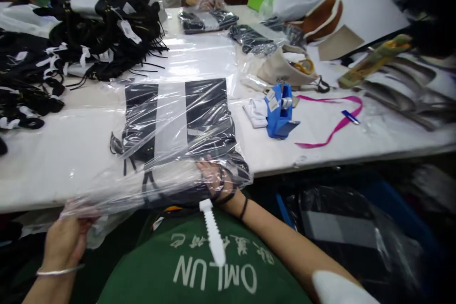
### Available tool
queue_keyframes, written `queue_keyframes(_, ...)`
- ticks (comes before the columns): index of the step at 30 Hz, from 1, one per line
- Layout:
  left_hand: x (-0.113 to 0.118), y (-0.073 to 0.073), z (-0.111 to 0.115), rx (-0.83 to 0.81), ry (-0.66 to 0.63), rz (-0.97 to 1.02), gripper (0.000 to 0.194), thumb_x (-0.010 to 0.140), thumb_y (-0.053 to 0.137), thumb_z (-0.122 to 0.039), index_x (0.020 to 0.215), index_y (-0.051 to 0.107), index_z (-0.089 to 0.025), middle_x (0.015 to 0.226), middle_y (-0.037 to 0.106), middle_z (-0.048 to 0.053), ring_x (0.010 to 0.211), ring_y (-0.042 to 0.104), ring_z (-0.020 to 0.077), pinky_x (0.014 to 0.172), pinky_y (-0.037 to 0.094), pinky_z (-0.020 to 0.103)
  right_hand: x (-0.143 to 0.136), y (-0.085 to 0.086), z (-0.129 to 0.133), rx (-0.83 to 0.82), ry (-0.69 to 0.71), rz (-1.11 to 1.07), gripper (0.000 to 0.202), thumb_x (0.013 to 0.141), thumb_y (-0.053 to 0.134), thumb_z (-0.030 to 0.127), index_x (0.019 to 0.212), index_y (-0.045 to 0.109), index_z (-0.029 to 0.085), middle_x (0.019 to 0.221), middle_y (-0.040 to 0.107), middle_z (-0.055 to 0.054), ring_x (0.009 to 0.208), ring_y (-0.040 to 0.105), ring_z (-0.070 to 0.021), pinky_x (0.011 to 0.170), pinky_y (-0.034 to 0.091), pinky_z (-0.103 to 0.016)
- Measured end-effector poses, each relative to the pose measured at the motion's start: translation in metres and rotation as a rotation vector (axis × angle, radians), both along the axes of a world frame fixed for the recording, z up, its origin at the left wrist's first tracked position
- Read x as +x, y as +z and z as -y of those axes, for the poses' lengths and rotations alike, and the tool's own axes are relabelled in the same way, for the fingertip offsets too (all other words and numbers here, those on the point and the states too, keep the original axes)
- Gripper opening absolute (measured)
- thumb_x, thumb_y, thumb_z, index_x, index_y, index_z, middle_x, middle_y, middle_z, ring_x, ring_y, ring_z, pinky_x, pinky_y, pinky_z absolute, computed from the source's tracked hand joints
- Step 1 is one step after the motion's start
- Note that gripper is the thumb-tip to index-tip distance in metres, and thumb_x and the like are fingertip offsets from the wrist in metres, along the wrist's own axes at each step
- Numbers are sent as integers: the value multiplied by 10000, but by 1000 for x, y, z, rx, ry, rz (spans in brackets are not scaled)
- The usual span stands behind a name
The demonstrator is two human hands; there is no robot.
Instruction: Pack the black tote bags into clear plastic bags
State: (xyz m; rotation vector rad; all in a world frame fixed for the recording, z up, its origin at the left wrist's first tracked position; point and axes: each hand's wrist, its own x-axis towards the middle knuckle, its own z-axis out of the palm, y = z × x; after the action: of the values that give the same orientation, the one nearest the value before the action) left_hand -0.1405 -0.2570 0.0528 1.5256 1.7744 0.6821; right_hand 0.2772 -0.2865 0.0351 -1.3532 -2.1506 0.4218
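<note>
A black bag with a pale grey band lies flat on the table under a clear plastic bag. Its dark straps hang toward me at the table's front edge. My left hand, with a bangle at the wrist, pinches the left corner of the plastic bag's loose mouth. Inside the plastic, my right hand rests at the lower right of the black bag, fingers stretched out. Black straps cross over that hand, and the film partly blurs its fingers.
Black bags with tags are piled at the left. A blue tape dispenser and a pink ribbon lie to the right. Across the table, a person's hands touch another wrapped bag. A blue bin stands below.
</note>
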Motion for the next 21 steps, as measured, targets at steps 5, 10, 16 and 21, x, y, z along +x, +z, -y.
queue_keyframes(5, 78, 17, 20, -663, -124, 423, 523, 842, 523, -680, 728, 653, -186, 507, 581, -3, 491, 542, 148, 609, 539, 334, 62, 6, 87, -224, -113, -367, 399, 917, 408, 112, 1153, 683, 280, 1078, 729, -37, 1013, 693, -176, 893, 581, -330)
queue_keyframes(10, 153, 60, -2, -519, -467, 293, 546, 849, 513, -672, 686, 662, -172, 611, 663, 54, 565, 598, 172, 574, 492, 284, 98, 21, 77, 78, -784, -247, 557, 852, 655, 377, 1365, 523, 207, 1323, 592, -144, 1215, 571, -302, 1004, 509, -490)
queue_keyframes(16, 202, 98, -40, -309, -850, -502, 592, 837, 511, -684, 511, 630, -204, 453, 584, 66, 430, 567, 202, 490, 430, 291, 118, 28, 17, -68, -728, -201, 365, 942, 529, 418, 1211, 655, 208, 1145, 721, -101, 1074, 674, -269, 977, 518, -427)
queue_keyframes(21, 259, 95, -27, 223, -1151, -420, 395, 958, 477, -453, 752, 729, -229, 657, 691, 51, 614, 660, 191, 635, 517, 291, 112, 34, 14, 74, -847, -454, 361, 990, 414, 384, 1172, 665, 199, 1085, 740, -80, 978, 703, -212, 896, 545, -335)
